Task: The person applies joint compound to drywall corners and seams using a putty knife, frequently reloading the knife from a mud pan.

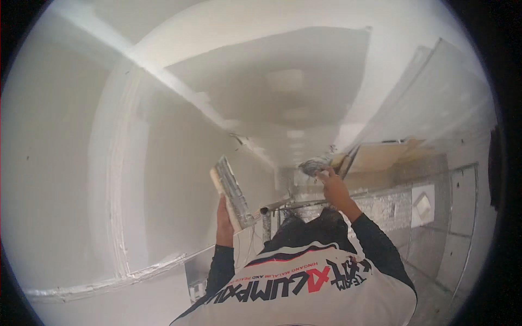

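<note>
My left hand (224,225) is closed around a long, flat, plaster-smeared board (232,187). The board has a grey metal-like face and a cream edge, and it is tilted upward beside the left wall. Farther right, my right hand (335,189) grips a putty knife (314,164). Its broad, dark blade is streaked with pale compound and points to the left, apart from the board. The knife's handle is mostly hidden in my fingers.
Grey wallboard (179,157) with white filled joints rises on the left. A grey ceiling panel (272,76) with white bands spans above. Below my hands is a plaster-spattered metal bar (280,205). A brown panel (380,155) and a white square fixture (423,205) are at right.
</note>
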The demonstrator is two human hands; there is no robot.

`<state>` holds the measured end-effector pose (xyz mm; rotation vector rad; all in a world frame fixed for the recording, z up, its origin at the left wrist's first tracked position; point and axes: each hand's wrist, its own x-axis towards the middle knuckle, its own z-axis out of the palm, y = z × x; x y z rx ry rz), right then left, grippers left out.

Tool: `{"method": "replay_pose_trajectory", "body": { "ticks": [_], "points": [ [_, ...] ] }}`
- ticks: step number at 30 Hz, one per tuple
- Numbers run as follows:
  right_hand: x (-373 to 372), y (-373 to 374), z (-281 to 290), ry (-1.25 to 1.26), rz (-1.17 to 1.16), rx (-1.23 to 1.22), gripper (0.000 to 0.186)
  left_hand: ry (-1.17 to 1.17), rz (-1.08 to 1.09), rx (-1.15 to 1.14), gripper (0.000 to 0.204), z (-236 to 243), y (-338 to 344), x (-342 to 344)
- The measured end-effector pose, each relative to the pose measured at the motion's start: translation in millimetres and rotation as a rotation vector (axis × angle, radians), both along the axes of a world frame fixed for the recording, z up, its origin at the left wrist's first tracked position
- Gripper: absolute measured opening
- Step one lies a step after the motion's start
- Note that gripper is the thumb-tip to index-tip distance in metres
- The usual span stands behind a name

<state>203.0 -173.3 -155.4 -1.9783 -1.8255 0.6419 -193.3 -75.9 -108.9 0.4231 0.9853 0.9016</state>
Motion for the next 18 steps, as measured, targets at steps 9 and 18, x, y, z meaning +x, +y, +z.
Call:
{"method": "replay_pose_trajectory", "body": {
  "ticks": [9,18],
  "points": [
    [126,-303,-365,0.156,-0.909,-0.376,0.031,-0.073,-0.257,-0.116,0.061,-44,-14,139],
    [123,-579,-435,0.161,-0.351,-0.547,0.017,0.049,-0.471,-0.309,0.052,-132,-50,286]
  ]
}}
